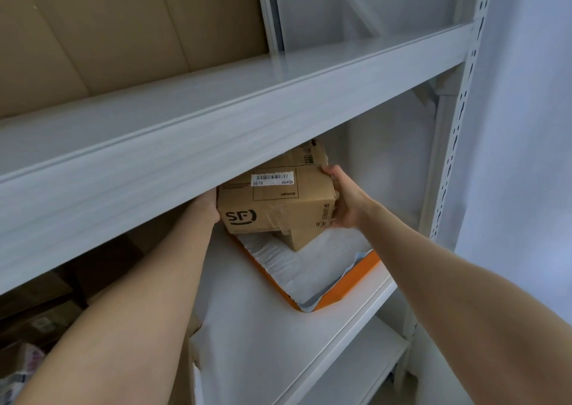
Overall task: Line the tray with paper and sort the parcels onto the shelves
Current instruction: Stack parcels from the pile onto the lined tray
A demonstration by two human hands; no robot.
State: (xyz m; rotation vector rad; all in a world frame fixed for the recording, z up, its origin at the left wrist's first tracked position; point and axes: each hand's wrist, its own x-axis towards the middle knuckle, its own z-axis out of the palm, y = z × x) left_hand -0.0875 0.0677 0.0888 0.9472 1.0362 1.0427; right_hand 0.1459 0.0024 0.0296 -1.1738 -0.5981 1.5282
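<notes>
An orange tray (356, 287) lined with white paper (297, 268) sits on the middle shelf (263, 342). A brown cardboard parcel (278, 200) with an SF logo and a barcode label is held between both hands over the tray's far end. It rests on or just above a smaller brown box (301, 239) standing in the tray. My left hand (205, 208) grips the parcel's left side, partly hidden under the upper shelf beam. My right hand (343, 200) grips its right side, thumb on the top edge.
The white upper shelf beam (185, 144) crosses the view just above the parcel. A large cardboard sheet (108, 33) stands on the upper shelf. Dark boxes and parcels (46, 305) fill the shelf bay at the left. A slotted upright (458, 126) stands at the right.
</notes>
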